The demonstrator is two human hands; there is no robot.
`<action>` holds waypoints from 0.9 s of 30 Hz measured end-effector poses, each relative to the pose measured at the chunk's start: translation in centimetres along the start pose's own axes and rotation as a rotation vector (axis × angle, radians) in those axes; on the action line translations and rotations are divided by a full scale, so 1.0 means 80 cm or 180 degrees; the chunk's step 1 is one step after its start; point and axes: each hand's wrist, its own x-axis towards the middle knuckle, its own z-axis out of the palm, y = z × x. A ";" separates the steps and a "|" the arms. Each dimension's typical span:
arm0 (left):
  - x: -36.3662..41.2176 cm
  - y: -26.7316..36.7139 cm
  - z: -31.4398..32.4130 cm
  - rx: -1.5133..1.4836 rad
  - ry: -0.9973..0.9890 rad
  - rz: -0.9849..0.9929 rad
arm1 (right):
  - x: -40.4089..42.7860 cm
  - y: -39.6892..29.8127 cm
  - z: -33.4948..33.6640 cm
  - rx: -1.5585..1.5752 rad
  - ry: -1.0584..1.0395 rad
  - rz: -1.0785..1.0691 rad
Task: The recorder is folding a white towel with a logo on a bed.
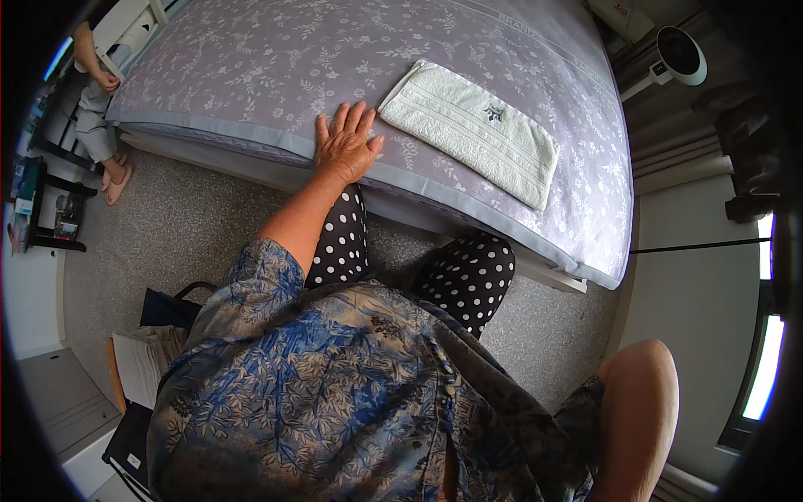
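Note:
My left hand [346, 143] lies palm down on the edge of a bed covered with a lilac floral bedspread [263, 69], its fingers spread and holding nothing. Just to the right of my fingertips is a folded white towel [470, 135] with a small dark emblem on it. The towel lies flat and slanted on the bedspread, a narrow gap from my hand. My right hand is out of view; only the bent right arm [640, 408] shows at the lower right.
At the far left a person [97, 119] sits on a dark bench [59, 125]. Below it stands a small black shelf [59, 207] with items. A white round-headed device on a stand [682, 56] is beyond the bed's right side. Folded cloths [141, 357] are behind my left side.

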 end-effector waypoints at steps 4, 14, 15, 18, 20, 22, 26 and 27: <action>0.002 0.005 0.000 0.0036 0.0047 0.0045 | 0.013 0.042 0.036 -0.0151 0.0029 -0.0054; -0.001 -0.001 0.004 -0.0011 0.0062 0.0013 | 0.005 0.067 0.043 -0.0338 0.0166 -0.0242; -0.002 -0.001 0.005 -0.0007 0.0061 0.0007 | 0.006 0.073 0.046 -0.0360 0.0175 -0.0259; -0.003 -0.004 0.007 -0.0064 0.0110 0.0024 | 0.014 0.096 0.063 -0.0423 0.0201 -0.0302; -0.003 -0.007 0.008 -0.0057 0.0104 -0.0009 | 0.017 0.102 0.070 -0.0471 0.0221 -0.0322; -0.001 -0.002 0.009 -0.0032 0.0112 0.0027 | 0.023 0.118 0.085 -0.0558 0.0236 -0.0329; -0.005 -0.010 0.009 -0.0034 0.0091 -0.0048 | 0.024 0.126 0.082 -0.0596 0.0259 -0.0354; -0.004 -0.008 0.009 -0.0026 0.0094 -0.0030 | 0.026 0.130 0.088 -0.0642 0.0267 -0.0364</action>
